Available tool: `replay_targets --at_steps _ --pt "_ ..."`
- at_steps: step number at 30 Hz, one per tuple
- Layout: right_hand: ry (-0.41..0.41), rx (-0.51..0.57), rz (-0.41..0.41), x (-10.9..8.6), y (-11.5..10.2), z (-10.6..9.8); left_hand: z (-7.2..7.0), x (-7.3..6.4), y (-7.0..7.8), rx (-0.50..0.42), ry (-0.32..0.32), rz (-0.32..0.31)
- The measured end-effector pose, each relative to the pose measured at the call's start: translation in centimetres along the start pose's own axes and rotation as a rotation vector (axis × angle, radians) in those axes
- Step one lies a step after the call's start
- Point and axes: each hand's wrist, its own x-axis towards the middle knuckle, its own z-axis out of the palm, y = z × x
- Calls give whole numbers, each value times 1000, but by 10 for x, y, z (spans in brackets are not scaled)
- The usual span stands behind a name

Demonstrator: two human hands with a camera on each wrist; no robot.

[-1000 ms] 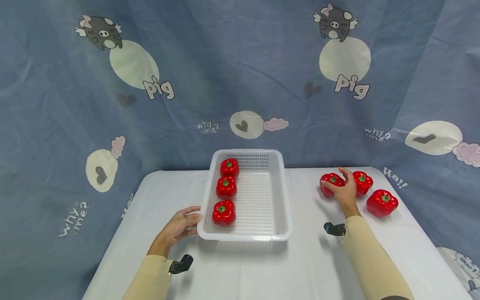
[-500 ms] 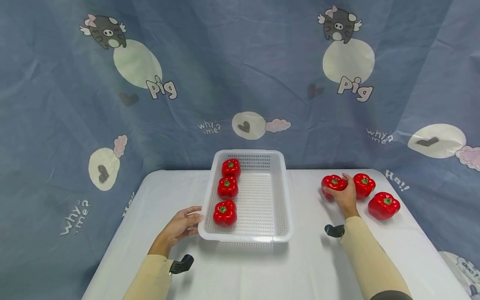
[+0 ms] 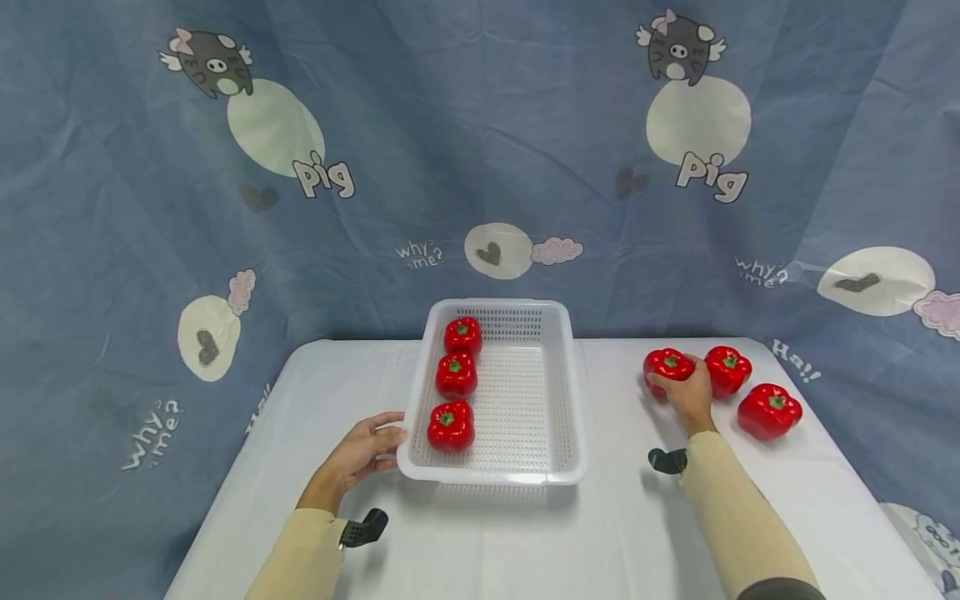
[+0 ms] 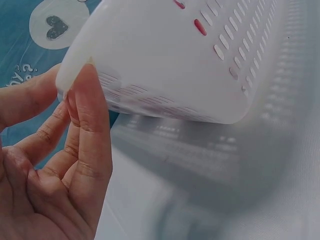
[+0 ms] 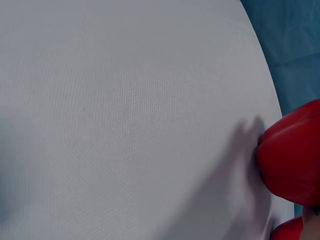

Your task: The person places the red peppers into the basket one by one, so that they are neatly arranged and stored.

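White table [image 3: 600,542] lies beneath the left hand [image 3: 363,451], pinching the basket [image 3: 491,477] at its right, seemingly to steady it, and the right hand [image 3: 691,392], curled round a pepper [image 3: 663,362].

Basket [image 3: 517,408] and peppers [image 3: 769,412] on white table [image 3: 615,533]

six peppers [image 3: 769,413], one basket [image 3: 492,477], two hands [image 3: 358,452]

R wrist | red pepper [image 5: 287,155] (cut off) @ R edge | white tbl [image 5: 125,100] | blue bkgd cloth [image 5: 287,45]
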Motion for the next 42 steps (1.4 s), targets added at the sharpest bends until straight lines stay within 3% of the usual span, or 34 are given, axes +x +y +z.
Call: replay_targets --at_steps 16,22,26,42 --pt "-65 -50 -4 -3 2 -6 3 0 -1 5 26 1" --pt "-78 -48 -25 -7 4 -12 9 0 -5 12 -1 -10" --pt "-106 -45 -52 -9 0 -12 8 1 -3 6 11 4" --pt "-161 -33 -35 -10 -17 -6 1 2 -2 10 8 -3"
